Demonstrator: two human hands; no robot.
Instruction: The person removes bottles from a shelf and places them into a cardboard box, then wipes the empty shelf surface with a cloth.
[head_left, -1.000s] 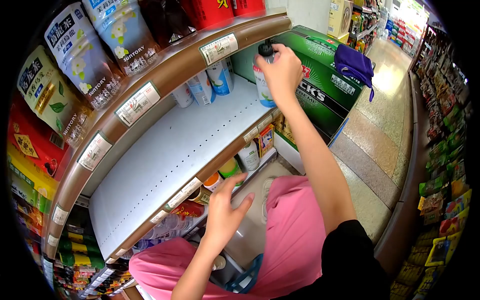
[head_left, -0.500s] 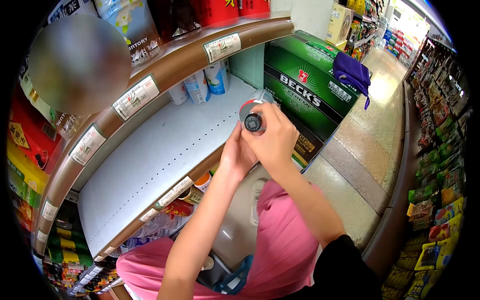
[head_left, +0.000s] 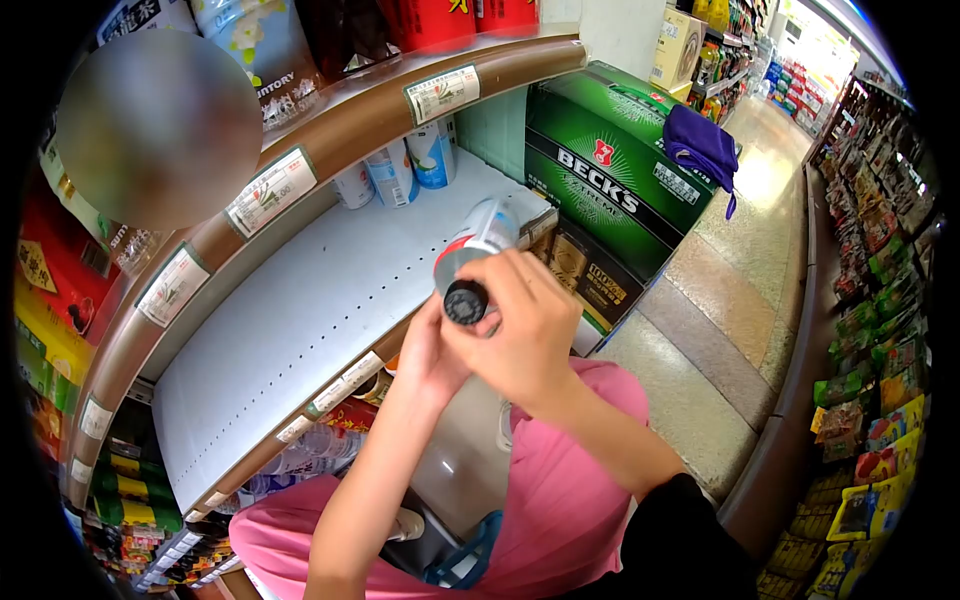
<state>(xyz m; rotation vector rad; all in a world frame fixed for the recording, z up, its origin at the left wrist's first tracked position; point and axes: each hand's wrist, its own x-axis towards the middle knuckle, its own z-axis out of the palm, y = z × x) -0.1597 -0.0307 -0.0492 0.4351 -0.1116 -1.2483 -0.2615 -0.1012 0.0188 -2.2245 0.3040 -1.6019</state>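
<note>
Over the front edge of the grey shelf, a bottle [head_left: 484, 232] is tilted with its black cap [head_left: 465, 302] toward me. It has a pale, shiny body, a red band and a grey shoulder. Closed around its shoulder and neck, my right hand [head_left: 525, 330] has its fingers beside the cap. My left hand [head_left: 435, 355] is closed at the bottle's near underside, its fingers partly hidden behind the right hand. White and blue cans [head_left: 432, 158] stand farther back on the shelf [head_left: 320, 290].
Green Becks beer boxes [head_left: 600, 165] stand at the shelf's far end, with a purple pouch [head_left: 698, 148] on top. Above runs a brown shelf edge with price tags [head_left: 272, 190]. Snack packets [head_left: 880, 400] line the right side of the tiled aisle [head_left: 690, 350].
Both hands and the bottle have moved left and toward me. The bottle's body now shows more from the side, lying tilted away past the cap.
</note>
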